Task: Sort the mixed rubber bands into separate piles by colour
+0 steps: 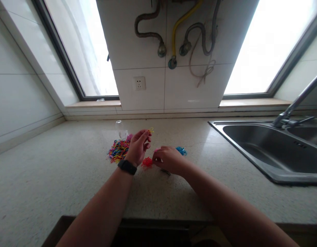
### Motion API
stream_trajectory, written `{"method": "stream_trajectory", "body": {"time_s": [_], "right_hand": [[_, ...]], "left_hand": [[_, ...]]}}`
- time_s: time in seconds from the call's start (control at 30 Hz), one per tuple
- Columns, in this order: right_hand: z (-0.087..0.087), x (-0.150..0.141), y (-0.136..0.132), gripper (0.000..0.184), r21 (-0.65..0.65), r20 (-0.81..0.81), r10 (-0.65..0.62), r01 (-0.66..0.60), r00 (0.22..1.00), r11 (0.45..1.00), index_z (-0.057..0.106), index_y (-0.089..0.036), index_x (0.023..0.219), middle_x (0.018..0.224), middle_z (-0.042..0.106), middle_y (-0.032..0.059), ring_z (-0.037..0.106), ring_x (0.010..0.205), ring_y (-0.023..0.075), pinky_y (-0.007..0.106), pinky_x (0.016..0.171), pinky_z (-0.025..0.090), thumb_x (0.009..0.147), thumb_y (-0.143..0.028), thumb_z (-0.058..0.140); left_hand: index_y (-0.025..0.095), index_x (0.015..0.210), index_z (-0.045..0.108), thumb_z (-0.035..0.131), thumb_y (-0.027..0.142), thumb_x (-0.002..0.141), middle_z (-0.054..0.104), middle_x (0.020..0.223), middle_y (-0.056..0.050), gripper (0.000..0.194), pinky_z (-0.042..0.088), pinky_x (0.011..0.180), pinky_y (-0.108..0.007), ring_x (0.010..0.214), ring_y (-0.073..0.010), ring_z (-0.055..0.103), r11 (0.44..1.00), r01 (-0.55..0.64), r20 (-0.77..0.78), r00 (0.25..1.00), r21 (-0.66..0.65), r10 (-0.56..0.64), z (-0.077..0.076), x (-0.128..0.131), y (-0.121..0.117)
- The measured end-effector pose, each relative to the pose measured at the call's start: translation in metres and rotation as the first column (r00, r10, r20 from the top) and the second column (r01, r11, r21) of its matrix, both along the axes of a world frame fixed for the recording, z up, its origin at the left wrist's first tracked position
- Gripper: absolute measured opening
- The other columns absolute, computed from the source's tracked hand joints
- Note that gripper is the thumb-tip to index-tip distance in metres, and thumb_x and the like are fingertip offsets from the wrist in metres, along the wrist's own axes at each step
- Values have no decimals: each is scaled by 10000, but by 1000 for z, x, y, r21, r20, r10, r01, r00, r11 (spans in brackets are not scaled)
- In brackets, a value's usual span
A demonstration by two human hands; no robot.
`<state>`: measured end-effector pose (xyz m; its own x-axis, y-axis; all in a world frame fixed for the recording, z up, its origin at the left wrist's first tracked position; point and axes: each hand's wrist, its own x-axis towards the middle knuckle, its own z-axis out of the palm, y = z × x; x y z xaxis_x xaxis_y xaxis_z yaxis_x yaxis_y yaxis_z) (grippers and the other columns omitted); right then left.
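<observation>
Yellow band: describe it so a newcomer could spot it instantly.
Start at the wall socket and drop to the countertop. Right of the mixed pile of bands, the left hand, the one with a black watch, is raised. The yellow band is pinched in its fingertips, the only band off the counter.

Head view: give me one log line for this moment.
left hand: pinches yellow band | right hand: on counter by red bands | mixed band pile: left | blue bands: right
</observation>
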<state>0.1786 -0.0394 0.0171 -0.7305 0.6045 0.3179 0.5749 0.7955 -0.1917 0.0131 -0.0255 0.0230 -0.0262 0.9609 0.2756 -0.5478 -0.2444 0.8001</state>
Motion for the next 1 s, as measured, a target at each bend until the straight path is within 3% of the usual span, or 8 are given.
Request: {"method": "stream_trajectory", "body": {"time_s": [0.2, 0.33, 0.43, 0.53, 0.77, 1.0], "right_hand": [[-2, -3, 4, 160, 2, 45, -65, 65, 997, 998, 758, -229, 918, 857, 745, 62, 638, 817, 208, 307, 739, 396, 863, -300, 625], [-1, 2, 6, 162, -83, -130, -123, 113, 984, 990, 745, -226, 869, 808, 729, 40, 627, 740, 168, 274, 686, 398, 875, -316, 611], [-3, 4, 11, 190, -181, -355, -208, 151, 912, 972, 729, -217, 873, 777, 712, 22, 585, 661, 135, 252, 627, 389, 892, -347, 591], [-6, 5, 16, 208, -272, -551, -241, 101, 799, 957, 715, -206, 894, 745, 691, 10, 544, 627, 125, 243, 595, 389, 894, -369, 586], [-6, 4, 22, 239, -367, -764, -295, -10, 573, 930, 672, -195, 950, 674, 578, -23, 472, 570, 111, 234, 523, 365, 842, -406, 649], [2, 8, 18, 209, -335, -787, -273, -12, 554, 942, 663, -197, 860, 694, 602, -12, 477, 576, 109, 243, 543, 383, 842, -404, 648]], "left_hand": [[171, 861, 645, 787, 348, 747, 595, 825, 10, 253, 345, 466, -162, 636, -60, 510, 999, 34, -57, 998, -18, -35, -1, 2, 0], [170, 854, 649, 797, 360, 732, 601, 825, 4, 270, 346, 468, -160, 639, -62, 511, 998, 58, -75, 995, -33, -60, -2, 4, -1], [170, 847, 656, 808, 376, 713, 609, 820, 0, 288, 355, 473, -157, 635, -63, 513, 998, 53, -93, 994, -41, -57, -2, 5, -2], [170, 837, 660, 813, 379, 706, 616, 820, -2, 290, 358, 475, -154, 629, -61, 513, 998, 46, -105, 993, -46, -51, -3, 6, -1], [170, 858, 661, 789, 347, 740, 621, 808, -8, 249, 343, 471, -152, 632, -65, 512, 994, 97, -124, 987, -46, -102, -5, 5, -1], [159, 828, 663, 795, 350, 725, 578, 730, 8, 254, 346, 479, -161, 623, -71, 501, 987, 145, -196, 968, -67, -156, -5, 7, -4]]}}
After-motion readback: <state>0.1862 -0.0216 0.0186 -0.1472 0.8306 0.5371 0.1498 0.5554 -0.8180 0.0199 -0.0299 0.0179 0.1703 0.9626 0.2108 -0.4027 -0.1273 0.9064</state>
